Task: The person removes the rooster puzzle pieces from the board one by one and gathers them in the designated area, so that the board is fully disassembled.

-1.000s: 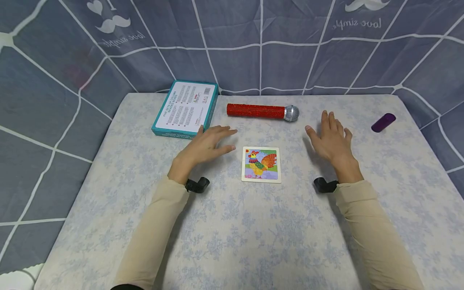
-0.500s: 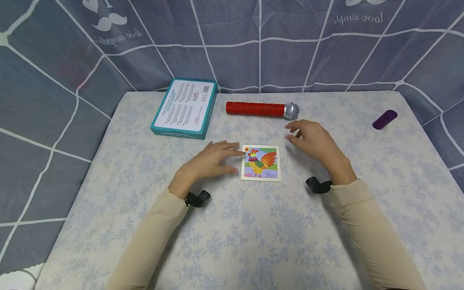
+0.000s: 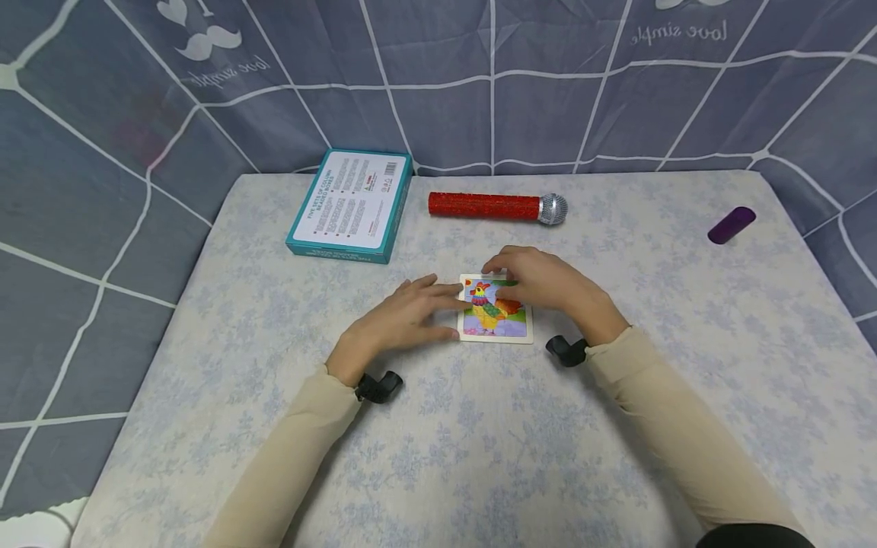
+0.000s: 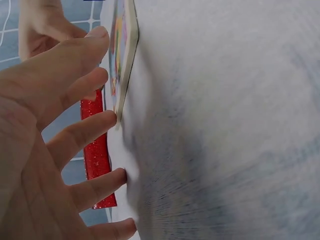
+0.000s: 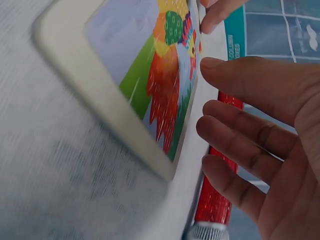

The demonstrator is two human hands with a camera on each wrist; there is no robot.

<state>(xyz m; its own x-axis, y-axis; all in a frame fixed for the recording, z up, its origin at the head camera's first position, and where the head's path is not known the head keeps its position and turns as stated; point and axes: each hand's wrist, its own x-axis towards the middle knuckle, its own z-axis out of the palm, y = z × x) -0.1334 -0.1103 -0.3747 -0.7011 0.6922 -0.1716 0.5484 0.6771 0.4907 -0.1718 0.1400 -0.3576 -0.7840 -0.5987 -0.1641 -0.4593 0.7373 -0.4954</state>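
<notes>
The rooster puzzle (image 3: 489, 326) lies flat on the table (image 3: 438, 457). My left hand (image 3: 406, 313) is spread at its left edge; my right hand (image 3: 546, 283), loosely curved and unclamped, is over its far right corner, apart from the left.

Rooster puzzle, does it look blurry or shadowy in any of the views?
Head view: the rooster puzzle is small but fairly clear, partly hidden by the right hand, with soft shadows beside both sleeves; left wrist view: dimmer, puzzle nearly edge-on, a soft shadow on the tablecloth; right wrist view: big, slanted, cut off on top, frame edge a bit blurry.
</notes>
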